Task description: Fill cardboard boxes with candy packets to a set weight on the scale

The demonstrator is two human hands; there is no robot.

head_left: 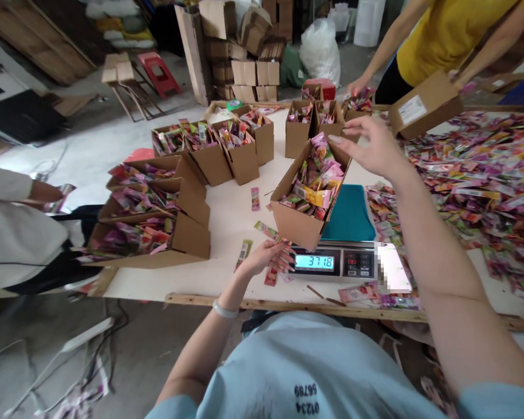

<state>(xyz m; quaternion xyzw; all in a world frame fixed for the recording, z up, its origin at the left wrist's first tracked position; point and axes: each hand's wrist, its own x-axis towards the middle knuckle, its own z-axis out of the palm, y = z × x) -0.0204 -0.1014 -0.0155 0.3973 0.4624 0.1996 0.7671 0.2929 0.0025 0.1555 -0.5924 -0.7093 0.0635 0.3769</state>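
A cardboard box (297,224) filled with small pink, purple and yellow packets (317,180) sits at a slant over the left part of the scale's teal pan (351,212). Whether the pan bears it fully, I cannot tell. The lit display (315,262) of the scale reads about 371.8. My left hand (266,258), fingers stretched out, is low by the box's near left corner and the display, above a few loose packets. At the box's far right rim is my right hand (373,145), with thumb and fingers apart and nothing visible in them.
Filled boxes (192,235) stand at the table's left, with more (299,137) at the back. Loose packets (475,174) heap up on the right. A phone (395,267) lies beside the scale. Across the table, a person in yellow (449,35) holds a tilted box (425,105); another person (21,227) is at left.
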